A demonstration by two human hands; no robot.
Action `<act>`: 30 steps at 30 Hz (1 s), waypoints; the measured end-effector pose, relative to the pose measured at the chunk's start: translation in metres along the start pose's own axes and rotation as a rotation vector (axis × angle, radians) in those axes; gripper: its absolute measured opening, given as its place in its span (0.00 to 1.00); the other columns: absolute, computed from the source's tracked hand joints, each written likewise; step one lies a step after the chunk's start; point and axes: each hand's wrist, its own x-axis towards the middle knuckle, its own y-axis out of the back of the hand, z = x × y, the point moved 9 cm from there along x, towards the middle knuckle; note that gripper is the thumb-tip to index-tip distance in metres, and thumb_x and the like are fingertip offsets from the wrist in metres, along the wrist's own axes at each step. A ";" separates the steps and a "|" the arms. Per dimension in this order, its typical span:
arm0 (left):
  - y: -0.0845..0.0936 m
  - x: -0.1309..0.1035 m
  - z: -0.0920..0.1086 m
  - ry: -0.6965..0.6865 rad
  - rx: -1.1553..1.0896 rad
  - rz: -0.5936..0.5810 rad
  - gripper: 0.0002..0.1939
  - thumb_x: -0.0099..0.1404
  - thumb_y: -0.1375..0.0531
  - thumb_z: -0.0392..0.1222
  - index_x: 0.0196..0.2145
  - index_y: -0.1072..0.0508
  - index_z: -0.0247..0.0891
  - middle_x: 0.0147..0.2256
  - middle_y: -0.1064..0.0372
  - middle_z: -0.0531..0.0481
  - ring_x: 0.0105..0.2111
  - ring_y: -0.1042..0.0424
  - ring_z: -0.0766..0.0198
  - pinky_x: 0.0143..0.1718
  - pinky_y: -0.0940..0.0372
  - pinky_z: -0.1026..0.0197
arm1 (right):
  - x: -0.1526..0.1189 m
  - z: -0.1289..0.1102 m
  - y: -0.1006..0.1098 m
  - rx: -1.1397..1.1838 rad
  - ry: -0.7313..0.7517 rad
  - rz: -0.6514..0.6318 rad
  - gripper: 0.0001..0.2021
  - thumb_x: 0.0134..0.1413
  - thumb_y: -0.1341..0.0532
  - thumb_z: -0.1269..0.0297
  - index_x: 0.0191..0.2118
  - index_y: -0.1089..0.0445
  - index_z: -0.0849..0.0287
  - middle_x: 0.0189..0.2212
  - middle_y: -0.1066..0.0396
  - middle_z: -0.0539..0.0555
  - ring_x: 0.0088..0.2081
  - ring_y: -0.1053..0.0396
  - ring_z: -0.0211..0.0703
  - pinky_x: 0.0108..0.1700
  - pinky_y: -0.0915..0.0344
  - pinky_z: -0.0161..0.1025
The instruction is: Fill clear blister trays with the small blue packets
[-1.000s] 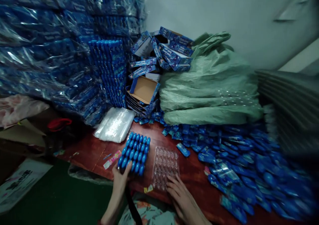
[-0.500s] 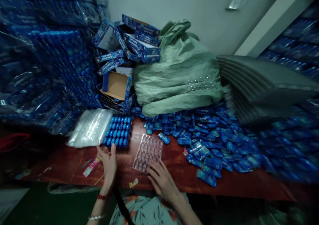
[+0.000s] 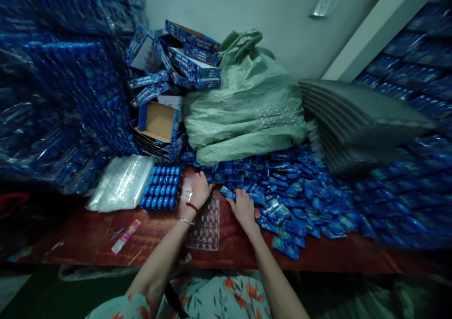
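My left hand (image 3: 201, 188) is stretched over the far end of a clear plastic blister tray (image 3: 206, 227), by the near left edge of a heap of small blue packets (image 3: 296, 187). Its fingers bend away from me and are mostly hidden. My right hand (image 3: 243, 209) reaches palm down to the heap, thumb and fingers apart. A single blue packet (image 3: 228, 193) lies by its thumb. To the left, a tray filled with rows of blue egg-shaped pieces (image 3: 160, 188) rests against a pile of clear plastic bags (image 3: 122, 182).
Printed blue boxes (image 3: 194, 62) are piled at the back beside a green woven sack (image 3: 243, 112). Dark foam sheets (image 3: 360, 121) overhang the heap at right. Wrapped blue stacks (image 3: 70, 98) rise at left. A pink strip (image 3: 126, 236) lies on the red-brown table (image 3: 88, 236).
My left hand has moved from beside the filled tray across to the far end of the clear tray. My right hand has left the clear tray and moved forward to the packets.
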 end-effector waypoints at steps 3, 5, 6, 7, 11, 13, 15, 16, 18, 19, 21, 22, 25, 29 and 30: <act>0.001 0.007 -0.009 -0.043 -0.076 -0.026 0.20 0.54 0.37 0.33 0.45 0.37 0.33 0.43 0.37 0.39 0.45 0.33 0.51 0.44 0.39 0.54 | -0.007 0.007 -0.003 0.124 0.007 0.041 0.12 0.60 0.47 0.60 0.43 0.36 0.62 0.39 0.33 0.61 0.42 0.36 0.52 0.40 0.41 0.44; 0.005 0.002 -0.016 -0.078 -0.146 -0.026 0.18 0.56 0.38 0.35 0.45 0.37 0.35 0.42 0.36 0.42 0.44 0.33 0.56 0.44 0.39 0.57 | -0.010 0.014 -0.004 0.272 0.008 0.090 0.11 0.59 0.48 0.60 0.42 0.36 0.61 0.40 0.32 0.61 0.43 0.36 0.51 0.43 0.40 0.45; 0.008 -0.003 -0.019 -0.087 -0.185 -0.017 0.16 0.58 0.39 0.37 0.44 0.37 0.35 0.41 0.35 0.44 0.43 0.33 0.58 0.44 0.39 0.58 | -0.011 0.018 -0.004 0.366 -0.004 0.112 0.12 0.59 0.48 0.59 0.42 0.35 0.61 0.40 0.32 0.60 0.43 0.36 0.50 0.44 0.40 0.45; 0.011 -0.009 -0.022 -0.088 -0.223 -0.002 0.14 0.61 0.42 0.39 0.44 0.38 0.36 0.40 0.34 0.45 0.41 0.32 0.60 0.44 0.39 0.59 | -0.012 0.022 -0.005 0.467 -0.027 0.126 0.12 0.58 0.47 0.58 0.41 0.35 0.61 0.39 0.31 0.59 0.43 0.35 0.50 0.44 0.40 0.45; 0.022 -0.038 -0.035 -0.023 -0.419 0.133 0.12 0.65 0.48 0.47 0.42 0.38 0.36 0.37 0.33 0.49 0.36 0.31 0.64 0.39 0.37 0.62 | -0.032 0.025 -0.014 0.873 -0.169 0.045 0.17 0.53 0.44 0.53 0.42 0.35 0.60 0.36 0.29 0.55 0.36 0.33 0.46 0.40 0.37 0.41; 0.025 -0.054 -0.043 0.004 -0.574 0.177 0.14 0.62 0.44 0.49 0.41 0.37 0.37 0.35 0.33 0.50 0.35 0.31 0.64 0.38 0.36 0.63 | -0.058 0.010 -0.017 1.024 -0.194 -0.102 0.18 0.52 0.43 0.53 0.44 0.36 0.59 0.34 0.29 0.53 0.32 0.32 0.43 0.36 0.35 0.39; 0.021 -0.069 -0.047 -0.005 -0.628 0.112 0.15 0.60 0.42 0.49 0.39 0.36 0.37 0.33 0.32 0.51 0.34 0.31 0.64 0.37 0.36 0.63 | -0.094 -0.015 -0.018 1.059 -0.136 -0.311 0.16 0.53 0.43 0.55 0.45 0.36 0.57 0.33 0.29 0.51 0.32 0.31 0.42 0.35 0.35 0.37; 0.018 -0.076 -0.048 -0.025 -0.589 0.042 0.14 0.60 0.43 0.49 0.39 0.36 0.37 0.32 0.32 0.51 0.33 0.31 0.64 0.36 0.36 0.63 | -0.113 -0.028 -0.017 1.019 -0.070 -0.414 0.15 0.53 0.42 0.57 0.46 0.35 0.56 0.35 0.29 0.51 0.35 0.31 0.43 0.38 0.35 0.37; 0.015 -0.091 -0.052 -0.069 -0.471 -0.067 0.13 0.62 0.45 0.49 0.38 0.35 0.37 0.31 0.32 0.52 0.32 0.31 0.64 0.36 0.36 0.62 | -0.141 -0.044 -0.013 0.896 0.054 -0.531 0.13 0.55 0.43 0.60 0.47 0.34 0.53 0.40 0.28 0.51 0.42 0.32 0.44 0.44 0.37 0.38; 0.016 -0.099 -0.056 -0.079 -0.416 -0.092 0.12 0.63 0.46 0.49 0.38 0.35 0.38 0.31 0.32 0.52 0.32 0.31 0.64 0.36 0.37 0.62 | -0.147 -0.045 -0.011 0.838 0.097 -0.541 0.13 0.56 0.44 0.61 0.48 0.34 0.52 0.42 0.29 0.51 0.44 0.33 0.44 0.47 0.39 0.39; 0.024 -0.114 -0.067 -0.048 -0.344 -0.084 0.13 0.64 0.47 0.49 0.39 0.36 0.38 0.32 0.32 0.51 0.32 0.31 0.63 0.36 0.37 0.61 | -0.140 -0.035 -0.004 0.755 0.127 -0.485 0.14 0.59 0.48 0.64 0.49 0.35 0.53 0.45 0.30 0.53 0.46 0.34 0.45 0.49 0.40 0.40; 0.028 -0.121 -0.072 -0.011 -0.325 -0.071 0.13 0.63 0.47 0.50 0.40 0.36 0.38 0.32 0.32 0.51 0.31 0.31 0.62 0.35 0.36 0.61 | -0.130 -0.026 -0.001 0.728 0.124 -0.440 0.14 0.59 0.48 0.64 0.49 0.35 0.54 0.45 0.30 0.54 0.46 0.34 0.45 0.49 0.40 0.41; 0.040 -0.140 -0.080 0.106 -0.330 -0.002 0.15 0.60 0.43 0.52 0.37 0.33 0.37 0.28 0.33 0.52 0.27 0.32 0.63 0.31 0.37 0.62 | -0.092 -0.003 0.006 0.716 0.121 -0.377 0.11 0.58 0.47 0.63 0.46 0.35 0.56 0.41 0.29 0.54 0.42 0.33 0.44 0.46 0.39 0.41; 0.045 -0.144 -0.070 0.240 -0.611 0.131 0.18 0.55 0.39 0.53 0.35 0.31 0.36 0.29 0.32 0.52 0.28 0.32 0.65 0.31 0.36 0.65 | -0.057 0.009 0.017 0.782 0.108 -0.323 0.09 0.55 0.44 0.60 0.40 0.34 0.57 0.34 0.30 0.51 0.34 0.32 0.41 0.40 0.37 0.38; 0.039 -0.140 -0.066 0.273 -0.706 0.126 0.18 0.55 0.39 0.53 0.35 0.31 0.36 0.29 0.31 0.52 0.29 0.31 0.66 0.31 0.36 0.65 | -0.054 0.013 0.021 0.803 0.072 -0.285 0.10 0.54 0.43 0.59 0.40 0.34 0.57 0.33 0.30 0.51 0.33 0.33 0.41 0.38 0.36 0.38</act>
